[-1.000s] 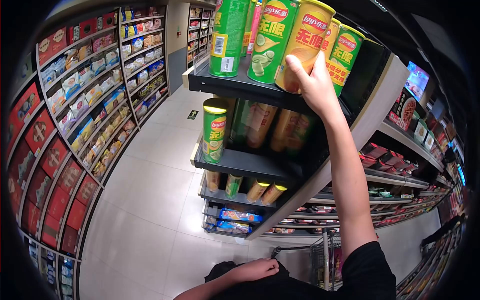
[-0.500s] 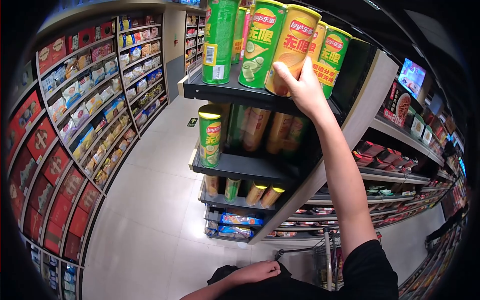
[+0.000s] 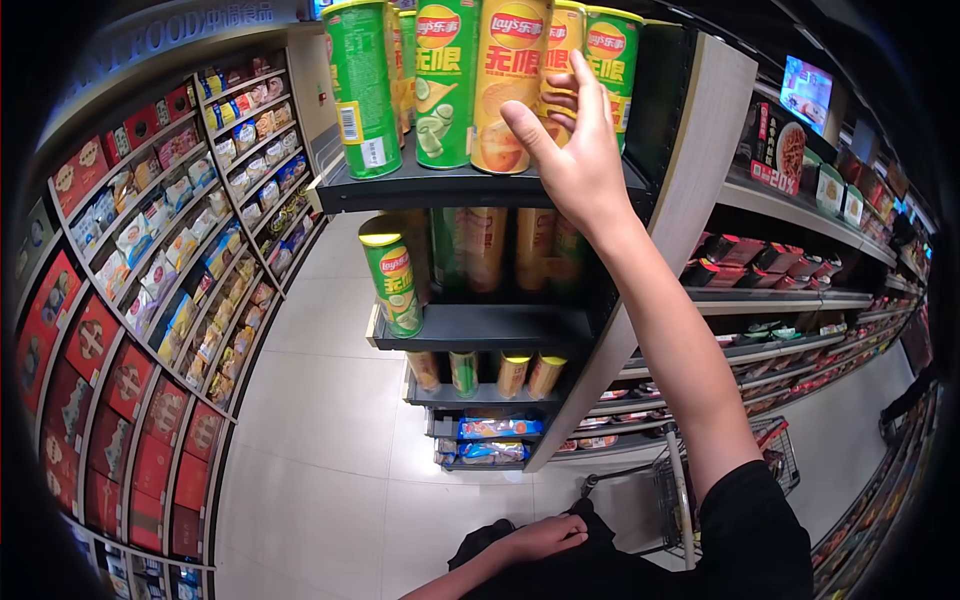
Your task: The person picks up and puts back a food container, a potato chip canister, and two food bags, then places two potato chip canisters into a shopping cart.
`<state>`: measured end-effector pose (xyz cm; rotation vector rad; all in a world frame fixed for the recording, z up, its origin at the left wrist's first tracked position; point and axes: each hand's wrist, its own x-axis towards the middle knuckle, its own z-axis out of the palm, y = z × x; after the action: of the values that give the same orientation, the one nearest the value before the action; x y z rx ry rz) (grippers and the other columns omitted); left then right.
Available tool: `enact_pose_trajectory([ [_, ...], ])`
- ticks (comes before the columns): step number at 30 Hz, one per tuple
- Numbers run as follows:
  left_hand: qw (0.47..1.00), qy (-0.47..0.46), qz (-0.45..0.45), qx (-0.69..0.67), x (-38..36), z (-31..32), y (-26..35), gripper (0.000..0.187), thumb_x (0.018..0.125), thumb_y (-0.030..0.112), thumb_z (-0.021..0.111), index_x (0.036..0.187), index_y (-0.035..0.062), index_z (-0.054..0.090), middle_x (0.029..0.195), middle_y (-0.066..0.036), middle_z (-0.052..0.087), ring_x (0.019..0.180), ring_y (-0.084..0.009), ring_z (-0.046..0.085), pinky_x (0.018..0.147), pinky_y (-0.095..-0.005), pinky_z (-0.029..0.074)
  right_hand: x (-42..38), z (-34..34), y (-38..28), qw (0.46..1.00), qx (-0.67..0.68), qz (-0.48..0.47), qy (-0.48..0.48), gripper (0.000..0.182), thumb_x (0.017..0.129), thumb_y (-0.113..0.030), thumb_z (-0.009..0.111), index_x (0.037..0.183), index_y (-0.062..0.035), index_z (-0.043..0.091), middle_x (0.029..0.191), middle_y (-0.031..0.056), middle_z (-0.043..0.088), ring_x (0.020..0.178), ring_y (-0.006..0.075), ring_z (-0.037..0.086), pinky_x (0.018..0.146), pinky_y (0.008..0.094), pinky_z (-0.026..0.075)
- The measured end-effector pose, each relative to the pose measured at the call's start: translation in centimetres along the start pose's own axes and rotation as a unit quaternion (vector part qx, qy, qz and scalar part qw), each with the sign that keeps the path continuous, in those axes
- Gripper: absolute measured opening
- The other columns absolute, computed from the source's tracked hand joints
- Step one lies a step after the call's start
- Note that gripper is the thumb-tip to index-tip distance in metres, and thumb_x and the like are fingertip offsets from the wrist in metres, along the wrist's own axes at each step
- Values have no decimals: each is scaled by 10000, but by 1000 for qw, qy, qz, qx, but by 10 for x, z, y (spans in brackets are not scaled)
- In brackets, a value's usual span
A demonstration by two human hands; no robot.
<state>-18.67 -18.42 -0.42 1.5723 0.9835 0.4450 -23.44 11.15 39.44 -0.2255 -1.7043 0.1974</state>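
Observation:
My right hand (image 3: pixel 580 160) is raised in front of the top shelf. Its thumb and fingers are apart and nothing is in its grasp. Just left of the thumb stands an orange-gold Lay's chip canister (image 3: pixel 503 120), upright at the shelf's front. Partly behind my fingers is another gold canister (image 3: pixel 565 38), with a green canister (image 3: pixel 612 70) to its right. Two more green ones stand on the left: a cucumber-pictured canister (image 3: pixel 443 115) and a canister with a barcode (image 3: pixel 362 95). Low down, my left hand (image 3: pixel 548 537) rests near my body, fingers curled, with nothing visible in it.
One green canister (image 3: pixel 393 285) stands on the second shelf's left corner. Lower shelves hold small-looking canisters (image 3: pixel 513 376) and blue packets (image 3: pixel 498 428). A shopping cart (image 3: pixel 680 490) is at lower right. Shelves of red boxes (image 3: pixel 110 345) and snack bags line the left.
My right hand has let go of the orange-gold canister and its fingers have spread. That canister now stands straighter on the shelf. The view has shifted; my left hand stays low and curled.

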Motion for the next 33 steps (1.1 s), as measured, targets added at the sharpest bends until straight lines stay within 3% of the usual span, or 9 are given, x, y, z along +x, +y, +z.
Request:
enact_pose_trajectory([
  [3, 1000, -11, 20, -21, 2, 9, -4, 359, 1127, 351, 549, 1281, 30, 594, 1166, -147, 657, 1125, -277, 652, 1009, -367, 496, -47, -37, -24, 995, 46, -75, 40, 665, 933, -157, 771, 1467, 83, 455, 1247, 194, 581, 1099, 272, 628, 989, 398, 528],
  [6, 999, 22, 32, -27, 0, 14, 3, 380, 1115, 351, 561, 1299, 21, 591, 1221, -176, 666, 1180, -312, 662, 1031, -390, 510, -148, -83, -29, 986, 12, -150, -73, 406, 851, 39, 687, 1249, 20, 611, 1094, 176, 675, 954, 276, 692, 848, 387, 579],
  [10, 997, 24, 43, -61, 7, 23, 2, 374, 1094, 323, 591, 1293, 7, 611, 1219, -192, 676, 1181, -331, 665, 1036, -401, 514, -330, -155, -6, 909, -118, -7, -399, 288, 846, -100, 752, 1119, -24, 704, 968, 79, 680, 841, 274, 669, 743, 390, 536],
  [13, 997, 5, 40, -66, 14, 27, 10, 370, 1086, 318, 602, 1285, 7, 624, 1219, -181, 680, 1176, -323, 670, 1031, -399, 515, -437, -239, -10, 883, -220, 222, -350, 232, 889, -97, 718, 1108, -21, 695, 948, 144, 672, 875, 349, 687, 794, 435, 555],
  [15, 997, 24, 36, -57, 21, 32, 18, 309, 1052, 281, 635, 1218, 21, 654, 1118, -185, 696, 1029, -348, 692, 938, -416, 540, -491, -295, -27, 807, -292, 455, -239, 276, 928, -156, 726, 1145, -1, 654, 955, 193, 669, 890, 404, 685, 793, 489, 552],
  [17, 998, -20, 19, -56, 35, 31, 26, 296, 1049, 264, 642, 1209, 16, 664, 1105, -185, 698, 990, -341, 700, 905, -409, 545, -534, -341, -39, 716, -391, 558, -152, 343, 921, -202, 752, 1179, -21, 615, 970, 218, 672, 892, 427, 700, 778, 521, 552],
  [21, 997, -72, 19, -23, 67, 44, 40, 300, 1050, 258, 646, 1215, 8, 665, 1098, -184, 707, 984, -326, 707, 886, -405, 546, -629, -410, -55, 683, -449, 532, -223, 363, 923, -264, 754, 1154, -53, 572, 912, 224, 681, 841, 429, 697, 755, 549, 545],
  [23, 995, -93, 24, 8, 84, 55, 49, 288, 1049, 237, 651, 1219, 5, 661, 1103, -182, 714, 981, -324, 707, 878, -400, 546, -642, -420, -52, 568, -404, 662, -276, 346, 915, -288, 730, 1140, -78, 570, 896, 224, 716, 848, 451, 716, 761, 586, 541],
  [33, 956, -248, 60, 144, 165, 139, 116, 254, 1059, 199, 648, 1211, -3, 665, 1141, -179, 707, 1056, -338, 694, 927, -386, 537, -661, -424, -53, 627, -268, 691, -242, 270, 901, -311, 663, 1089, -122, 709, 946, 193, 757, 918, 429, 734, 788, 579, 568],
])
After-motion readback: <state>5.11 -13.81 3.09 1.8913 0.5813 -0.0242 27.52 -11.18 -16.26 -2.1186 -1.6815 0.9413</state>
